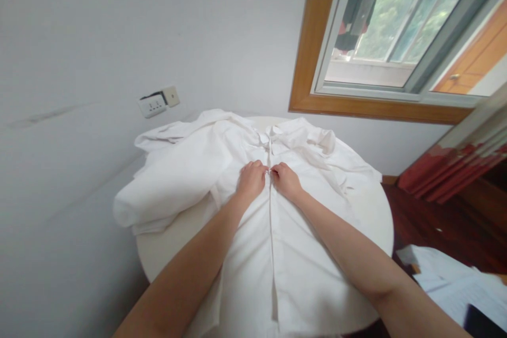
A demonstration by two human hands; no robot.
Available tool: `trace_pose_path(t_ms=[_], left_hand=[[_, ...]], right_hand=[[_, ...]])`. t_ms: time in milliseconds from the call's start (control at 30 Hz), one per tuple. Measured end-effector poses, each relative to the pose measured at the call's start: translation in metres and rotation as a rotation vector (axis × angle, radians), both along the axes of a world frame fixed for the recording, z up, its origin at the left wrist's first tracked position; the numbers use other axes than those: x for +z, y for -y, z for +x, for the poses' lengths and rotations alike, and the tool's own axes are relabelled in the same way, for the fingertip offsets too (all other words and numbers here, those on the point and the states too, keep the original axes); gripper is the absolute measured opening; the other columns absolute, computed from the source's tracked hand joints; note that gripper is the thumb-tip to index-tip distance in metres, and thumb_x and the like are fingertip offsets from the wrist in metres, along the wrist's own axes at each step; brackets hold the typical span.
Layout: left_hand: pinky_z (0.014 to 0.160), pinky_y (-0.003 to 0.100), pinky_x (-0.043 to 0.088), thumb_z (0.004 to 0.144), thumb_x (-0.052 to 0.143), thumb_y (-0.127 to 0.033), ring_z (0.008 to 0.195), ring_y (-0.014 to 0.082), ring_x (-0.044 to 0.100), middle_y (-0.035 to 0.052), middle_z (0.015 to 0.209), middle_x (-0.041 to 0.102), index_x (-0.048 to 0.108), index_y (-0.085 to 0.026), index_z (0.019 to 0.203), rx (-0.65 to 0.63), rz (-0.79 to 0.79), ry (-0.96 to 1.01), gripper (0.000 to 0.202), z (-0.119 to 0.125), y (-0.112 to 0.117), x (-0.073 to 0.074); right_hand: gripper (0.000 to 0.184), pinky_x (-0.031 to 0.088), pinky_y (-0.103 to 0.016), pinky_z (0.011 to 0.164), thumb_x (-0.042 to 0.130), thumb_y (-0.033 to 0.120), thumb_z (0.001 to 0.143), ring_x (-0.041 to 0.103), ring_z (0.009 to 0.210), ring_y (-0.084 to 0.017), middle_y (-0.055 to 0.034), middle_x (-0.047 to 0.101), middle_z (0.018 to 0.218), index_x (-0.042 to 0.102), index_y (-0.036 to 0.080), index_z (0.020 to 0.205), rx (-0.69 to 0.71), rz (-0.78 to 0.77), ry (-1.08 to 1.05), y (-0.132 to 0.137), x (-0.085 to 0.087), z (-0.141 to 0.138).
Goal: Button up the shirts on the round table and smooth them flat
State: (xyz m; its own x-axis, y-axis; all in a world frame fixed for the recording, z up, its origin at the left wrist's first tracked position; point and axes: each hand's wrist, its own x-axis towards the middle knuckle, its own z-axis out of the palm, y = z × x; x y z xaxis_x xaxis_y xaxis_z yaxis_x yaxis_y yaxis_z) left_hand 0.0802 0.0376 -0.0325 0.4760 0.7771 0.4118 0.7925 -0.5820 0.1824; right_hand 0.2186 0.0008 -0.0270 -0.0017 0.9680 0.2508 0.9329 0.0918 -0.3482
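A white button-front shirt (pixel 253 253) lies spread over a round cream table (pixel 372 216), its collar toward the wall and its hem hanging toward me. Down its middle runs the front opening. My left hand (pixel 253 178) and my right hand (pixel 285 182) meet at the upper part of that opening, fingertips almost touching. Each hand is closed in a pinch on one front edge of the shirt. Any button between the fingers is too small to make out. Beside my left hand lies a bunched pile of white cloth (pixel 170 185).
A wall socket (pixel 152 105) sits behind the table. To the right are a wood-framed window (pixel 380 108) and a red and beige curtain (pixel 439 169). Papers (pixel 467 285) and a dark flat object (pixel 483 322) lie at the lower right, near the dark red floor (pixel 420 216).
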Motion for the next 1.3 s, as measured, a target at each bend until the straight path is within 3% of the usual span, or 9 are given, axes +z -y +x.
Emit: trace_pose_path(t_ms=[567,933,1067,1300], left_hand=[[0.084,0.03,0.044,0.086,0.044,-0.011,0.089,0.0185,0.054,0.0056,0.089,0.06,0.068,-0.019,0.094,-0.045,0.041,0.005,0.027,0.001,-0.005,-0.002],[0.087,0.029,0.045,0.085,0.051,-0.017,0.092,0.0176,0.058,0.0047,0.094,0.063,0.067,-0.019,0.095,-0.001,-0.031,0.11,0.02,-0.002,-0.01,-0.008],[0.086,0.028,0.045,0.083,0.051,-0.014,0.092,0.0173,0.058,0.0042,0.093,0.063,0.068,-0.019,0.094,-0.008,-0.031,0.106,0.021,-0.003,-0.011,-0.008],[0.087,0.029,0.045,0.084,0.052,-0.017,0.095,0.0178,0.059,0.0048,0.097,0.064,0.067,-0.02,0.098,0.019,-0.13,0.102,0.021,-0.003,-0.016,-0.009]], right_hand=[[0.028,0.041,-0.026,0.069,0.04,0.024,0.091,0.061,0.086,-0.018,-0.0095,0.062,0.096,0.066,0.018,0.095,-0.14,-0.028,-0.019,-0.003,0.004,-0.009],[0.023,0.04,-0.023,0.069,0.045,0.034,0.09,0.059,0.084,-0.015,-0.005,0.06,0.097,0.062,0.019,0.097,0.026,0.037,-0.025,-0.001,-0.001,0.004],[0.029,0.039,-0.024,0.067,0.045,0.044,0.09,0.058,0.082,-0.015,-0.0052,0.059,0.098,0.059,0.02,0.1,-0.016,0.027,0.0,-0.002,0.0,0.001],[0.02,0.034,-0.023,0.061,0.043,0.036,0.092,0.058,0.081,-0.014,-0.0012,0.062,0.098,0.057,0.025,0.102,-0.015,0.05,0.027,-0.006,0.0,0.0]])
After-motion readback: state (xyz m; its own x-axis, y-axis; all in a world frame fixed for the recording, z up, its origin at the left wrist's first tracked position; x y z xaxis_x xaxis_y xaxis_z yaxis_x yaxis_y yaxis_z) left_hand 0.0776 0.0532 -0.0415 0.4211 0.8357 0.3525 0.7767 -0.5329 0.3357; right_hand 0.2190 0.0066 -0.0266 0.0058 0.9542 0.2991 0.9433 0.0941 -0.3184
